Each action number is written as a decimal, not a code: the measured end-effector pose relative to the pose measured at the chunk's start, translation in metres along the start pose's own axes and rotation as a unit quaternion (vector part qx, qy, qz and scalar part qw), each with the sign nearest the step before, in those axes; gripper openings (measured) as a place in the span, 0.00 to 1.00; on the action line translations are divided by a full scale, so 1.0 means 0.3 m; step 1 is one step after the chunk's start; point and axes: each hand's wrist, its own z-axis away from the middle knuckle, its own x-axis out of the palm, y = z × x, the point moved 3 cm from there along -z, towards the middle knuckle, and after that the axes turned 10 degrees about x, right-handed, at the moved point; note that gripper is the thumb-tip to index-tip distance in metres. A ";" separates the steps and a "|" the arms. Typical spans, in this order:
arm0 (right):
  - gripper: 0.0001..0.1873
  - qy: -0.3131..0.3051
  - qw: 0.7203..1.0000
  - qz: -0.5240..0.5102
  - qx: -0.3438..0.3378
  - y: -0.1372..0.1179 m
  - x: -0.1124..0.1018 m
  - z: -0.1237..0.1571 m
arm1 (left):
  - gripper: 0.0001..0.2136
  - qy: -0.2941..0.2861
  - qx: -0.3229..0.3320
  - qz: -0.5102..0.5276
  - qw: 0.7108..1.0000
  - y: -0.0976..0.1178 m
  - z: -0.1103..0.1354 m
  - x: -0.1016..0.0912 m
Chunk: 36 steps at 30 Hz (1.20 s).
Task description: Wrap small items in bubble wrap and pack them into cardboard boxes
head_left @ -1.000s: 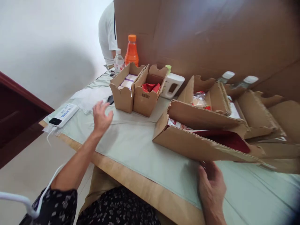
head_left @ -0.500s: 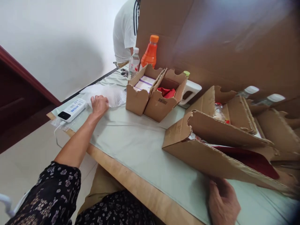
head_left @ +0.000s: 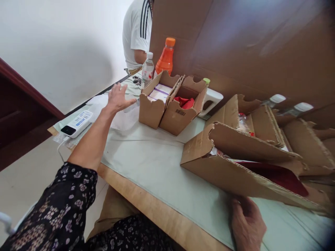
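My left hand (head_left: 118, 99) is open over the crumpled clear plastic wrap (head_left: 124, 122), fingers spread and nothing held. Just to its right stands a small cardboard box (head_left: 150, 113) holding white packs with purple edging. Against that box leans a second cardboard box (head_left: 171, 120) with red cloth (head_left: 185, 103) inside. My right hand (head_left: 247, 226) rests on the table at the near side of a long cardboard box (head_left: 209, 170). Its thumb stands apart from the fingers, whose tips are partly hidden. Dark red material (head_left: 277, 176) lies inside the long box.
A white device (head_left: 77, 123) with a cable lies at the table's left end. A clear bottle (head_left: 148, 71) and an orange bottle (head_left: 165, 61) stand behind the boxes. More cardboard boxes (head_left: 269, 127) fill the right. A person in a white shirt (head_left: 137, 31) sits beyond the cardboard partition (head_left: 235, 45).
My left hand has lifted off the plastic wrap, moved away from me and slightly right, and spread its fingers. The right hand stays by the long box. The person's arm now shows more.
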 end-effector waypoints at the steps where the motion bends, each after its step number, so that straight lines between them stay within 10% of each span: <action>1: 0.31 -0.002 1.000 0.001 0.001 -0.001 -0.002 0.000 | 0.35 -0.057 0.015 0.004 0.998 0.016 -0.015 0.034; 4: 0.31 -0.006 1.000 0.004 0.013 0.003 -0.007 -0.003 | 0.23 -0.149 0.061 0.009 0.987 0.034 0.033 0.102; 12: 0.30 0.011 1.000 -0.011 0.010 0.027 0.000 -0.005 | 0.14 -0.169 0.114 -0.025 0.979 0.009 0.255 0.055; 19: 0.27 -0.005 0.999 -0.042 0.011 0.009 0.000 0.008 | 0.26 0.135 0.101 0.088 0.982 0.092 0.343 -0.063; 24: 0.29 -0.003 0.999 -0.035 0.004 0.039 0.001 -0.004 | 0.22 -0.242 0.082 0.057 0.965 0.139 0.438 0.028; 26: 0.30 -0.004 0.999 -0.042 0.005 0.052 0.004 -0.008 | 0.21 -0.284 0.077 0.040 0.955 0.151 0.433 0.028; 33: 0.32 -0.008 0.999 -0.045 -0.002 0.059 0.005 -0.012 | 0.18 0.072 0.015 0.052 0.996 0.140 0.216 -0.070; 36: 0.30 -0.005 0.999 -0.045 -0.005 0.056 0.000 -0.013 | 0.17 0.038 0.010 0.028 0.999 0.105 0.151 -0.002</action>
